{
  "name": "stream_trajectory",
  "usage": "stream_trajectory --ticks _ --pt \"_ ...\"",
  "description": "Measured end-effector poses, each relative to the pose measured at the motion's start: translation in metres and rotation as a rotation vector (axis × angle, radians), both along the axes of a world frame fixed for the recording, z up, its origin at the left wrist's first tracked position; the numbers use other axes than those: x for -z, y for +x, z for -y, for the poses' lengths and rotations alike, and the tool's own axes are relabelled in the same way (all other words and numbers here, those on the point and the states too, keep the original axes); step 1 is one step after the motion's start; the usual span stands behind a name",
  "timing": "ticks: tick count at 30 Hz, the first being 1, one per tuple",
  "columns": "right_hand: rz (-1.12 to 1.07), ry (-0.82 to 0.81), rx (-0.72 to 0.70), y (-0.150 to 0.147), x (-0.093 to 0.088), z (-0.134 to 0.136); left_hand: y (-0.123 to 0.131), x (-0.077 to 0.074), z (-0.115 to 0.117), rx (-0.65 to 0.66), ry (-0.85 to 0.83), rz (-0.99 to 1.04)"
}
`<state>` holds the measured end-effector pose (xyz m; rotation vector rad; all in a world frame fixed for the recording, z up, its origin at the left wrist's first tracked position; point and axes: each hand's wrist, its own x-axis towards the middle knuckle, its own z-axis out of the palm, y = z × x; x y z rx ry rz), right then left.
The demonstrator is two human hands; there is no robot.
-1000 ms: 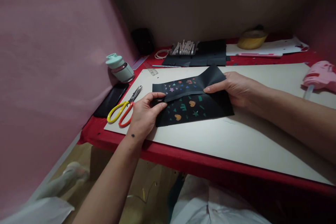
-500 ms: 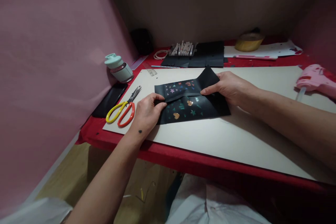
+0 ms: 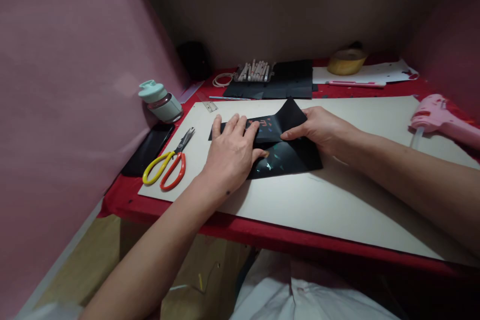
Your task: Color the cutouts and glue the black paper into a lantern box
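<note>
A folded black paper (image 3: 302,152) with shiny coloured shapes stuck on it lies on the white board (image 3: 360,200). My left hand (image 3: 234,147) rests flat over its left part, fingers spread, covering many of the shapes. My right hand (image 3: 318,127) pinches the right part of the upper fold, thumb in front and the other fingers behind it. One corner of the fold sticks up beside my right thumb. Left of my left hand lie scissors (image 3: 170,162) with one yellow and one red handle, their blades slightly apart.
A pink glue gun (image 3: 429,112) lies at the right. Along the back are a box of markers (image 3: 255,71), black sheets (image 3: 292,80), a yellow tape roll (image 3: 347,62) and a pink pen (image 3: 356,84). A jar (image 3: 163,105) and a black phone-like slab (image 3: 148,150) sit at the left.
My left hand has gone from pinching the fold's left edge to lying flat across the paper, further right. My right hand keeps its pinch. The whole view has shifted slightly.
</note>
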<state>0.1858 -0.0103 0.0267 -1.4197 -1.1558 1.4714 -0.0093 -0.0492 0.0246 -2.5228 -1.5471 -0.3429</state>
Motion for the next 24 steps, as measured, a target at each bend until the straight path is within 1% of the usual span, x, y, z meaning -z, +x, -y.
stream_trajectory --ticks 3,7,9,13,14,15,16,18,19,20,21,22,24 --pt "0.053 0.03 0.011 0.0 0.0 0.0 -0.003 0.012 -0.011 0.029 -0.088 0.016" --pt "0.127 0.08 0.013 0.001 0.004 -0.001 -0.005 0.024 -0.01 0.026 -0.042 0.054" --pt "0.198 0.154 0.006 0.003 0.007 -0.003 -0.004 0.028 -0.008 0.034 -0.024 0.061" --pt "0.429 0.329 0.002 0.006 0.015 -0.003 -0.005 0.031 -0.007 0.046 -0.028 0.054" --pt "0.477 0.396 0.016 0.007 0.017 -0.001 -0.005 0.031 -0.007 0.047 -0.032 0.053" --pt "0.528 0.501 0.047 0.008 0.018 0.002 -0.005 0.032 -0.008 0.048 -0.032 0.053" --pt "0.592 0.64 0.088 0.009 0.019 0.006 -0.005 0.032 -0.008 0.05 -0.029 0.053" --pt "0.752 0.968 0.163 0.011 0.02 0.015 -0.005 0.034 -0.008 0.055 -0.014 0.052" --pt "0.829 1.112 0.17 0.012 0.02 0.02 -0.005 0.034 -0.008 0.055 -0.008 0.049" --pt "0.877 1.219 0.142 0.012 0.021 0.024 -0.005 0.035 -0.008 0.055 -0.003 0.044" --pt "0.901 1.287 0.08 0.013 0.022 0.026 -0.005 0.036 -0.008 0.055 -0.002 0.038" --pt "0.904 1.319 0.003 0.014 0.024 0.028 -0.005 0.036 -0.008 0.055 -0.002 0.033" --pt "0.891 1.306 -0.125 0.015 0.03 0.026 -0.005 0.037 -0.007 0.054 -0.003 0.029"
